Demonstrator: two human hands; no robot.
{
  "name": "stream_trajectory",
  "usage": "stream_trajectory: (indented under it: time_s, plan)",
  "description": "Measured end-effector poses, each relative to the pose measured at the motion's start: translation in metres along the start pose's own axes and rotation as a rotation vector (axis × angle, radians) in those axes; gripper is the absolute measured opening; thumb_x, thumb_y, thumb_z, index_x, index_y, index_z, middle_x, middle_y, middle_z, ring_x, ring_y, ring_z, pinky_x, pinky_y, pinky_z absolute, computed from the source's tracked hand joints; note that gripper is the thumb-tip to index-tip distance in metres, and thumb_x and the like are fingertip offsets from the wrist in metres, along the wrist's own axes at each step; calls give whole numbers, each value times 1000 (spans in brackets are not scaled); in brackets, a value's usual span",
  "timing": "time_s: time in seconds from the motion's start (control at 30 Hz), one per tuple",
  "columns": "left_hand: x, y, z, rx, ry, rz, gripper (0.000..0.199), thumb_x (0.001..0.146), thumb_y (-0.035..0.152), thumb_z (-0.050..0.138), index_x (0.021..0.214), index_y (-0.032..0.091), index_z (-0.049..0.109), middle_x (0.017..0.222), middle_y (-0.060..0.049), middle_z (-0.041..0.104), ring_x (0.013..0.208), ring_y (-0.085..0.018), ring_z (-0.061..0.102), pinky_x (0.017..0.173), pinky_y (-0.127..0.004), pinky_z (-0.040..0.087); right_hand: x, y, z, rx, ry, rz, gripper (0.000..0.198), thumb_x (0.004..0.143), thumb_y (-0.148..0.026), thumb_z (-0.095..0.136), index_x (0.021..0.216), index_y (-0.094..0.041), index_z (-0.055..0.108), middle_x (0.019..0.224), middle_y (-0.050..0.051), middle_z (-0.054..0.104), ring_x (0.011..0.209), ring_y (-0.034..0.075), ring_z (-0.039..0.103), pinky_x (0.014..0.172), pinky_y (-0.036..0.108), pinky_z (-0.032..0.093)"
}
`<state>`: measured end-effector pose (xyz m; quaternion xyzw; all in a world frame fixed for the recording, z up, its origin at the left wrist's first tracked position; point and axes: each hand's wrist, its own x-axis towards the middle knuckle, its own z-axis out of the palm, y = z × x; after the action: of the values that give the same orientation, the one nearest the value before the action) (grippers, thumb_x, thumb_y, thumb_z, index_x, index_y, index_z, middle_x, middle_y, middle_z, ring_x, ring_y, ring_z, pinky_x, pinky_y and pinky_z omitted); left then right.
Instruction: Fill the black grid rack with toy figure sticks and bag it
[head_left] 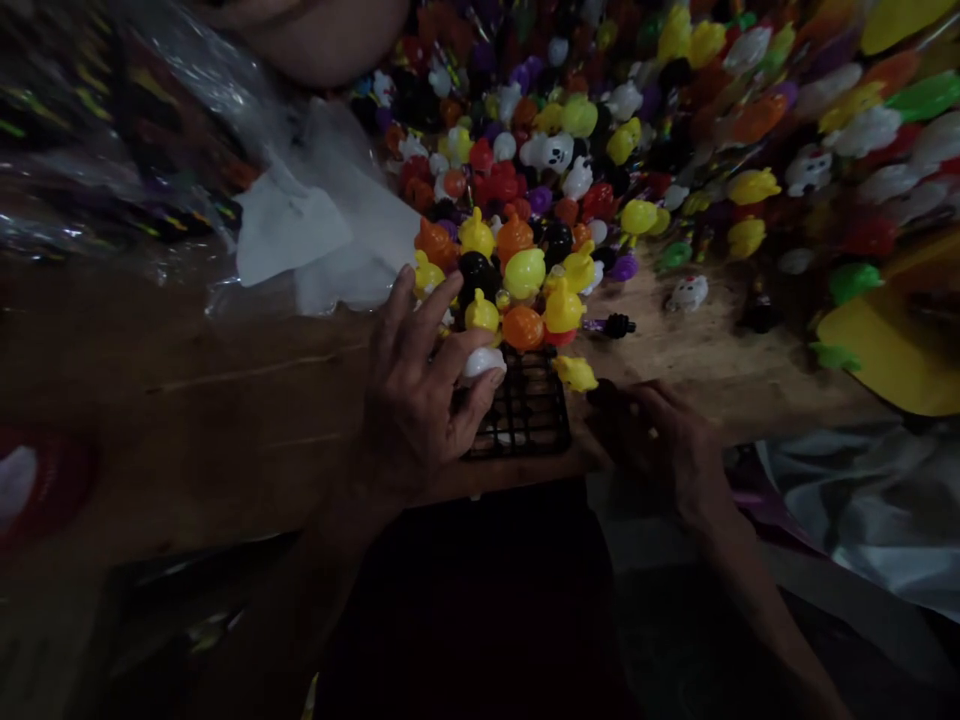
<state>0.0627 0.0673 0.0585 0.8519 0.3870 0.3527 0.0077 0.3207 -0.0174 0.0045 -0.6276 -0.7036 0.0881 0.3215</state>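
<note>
My left hand (pixel 420 375) pinches a small white plastic figure (pixel 484 363) between thumb and forefinger. Its other fingers reach toward the figures behind. Below it lies a black grid tray (pixel 551 410), its back rows filled with several yellow, orange and black figures, such as an orange one (pixel 523 327) and a pale yellow one (pixel 524 272). My right hand (pixel 671 425) is closed to the right of the tray, in deep shadow. Just beyond its fingertips is a yellow figure (pixel 575 374); whether the hand grips it or something dark is unclear.
A large heap of colourful plastic figures (pixel 555 150) covers the back of the wooden table (pixel 285 400). Clear plastic bags (pixel 322 220) lie at the left, a yellow container (pixel 892 350) at the right. A small purple-and-black piece (pixel 616 325) lies beside the tray.
</note>
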Motion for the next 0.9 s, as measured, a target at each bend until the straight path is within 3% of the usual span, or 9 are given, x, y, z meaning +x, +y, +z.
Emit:
stream_trajectory:
  time_s: [0.13,0.33,0.6,0.73,0.9]
  plan:
    - [-2,-3,2,-11,-7,-3,25,90,31,64,114,23,65,152,-7,49,150,-39,32,123,-65,32,9,-20,18,146,82,-28,16,94,-25,56,109,-21,61,88,6,69,73,19,64,62,30,53]
    - [-3,-9,-4,-15,-74,3,24,96,36,57,115,23,64,154,-7,47,152,-37,28,124,-60,32,32,-43,50,287,88,8,12,92,-26,54,90,-22,65,79,5,68,71,20,64,65,32,54]
    - [-6,-17,-1,-60,-65,18,22,95,33,60,113,20,64,154,-12,46,152,-39,27,121,-62,33,30,-56,60,467,166,297,20,85,-42,68,75,-25,67,73,2,67,71,21,65,69,35,57]
    - [-6,-15,-3,-59,-60,47,22,88,26,66,109,17,65,153,-14,46,152,-41,26,120,-62,35,30,-56,67,505,129,220,20,88,-46,66,84,-27,72,81,3,71,83,23,69,79,39,60]
    - [-7,-18,-9,-60,-86,105,28,83,22,71,110,15,65,153,-17,44,152,-43,24,121,-61,34,19,-40,65,409,200,318,32,89,-49,66,66,-26,67,63,2,64,64,22,63,67,38,59]
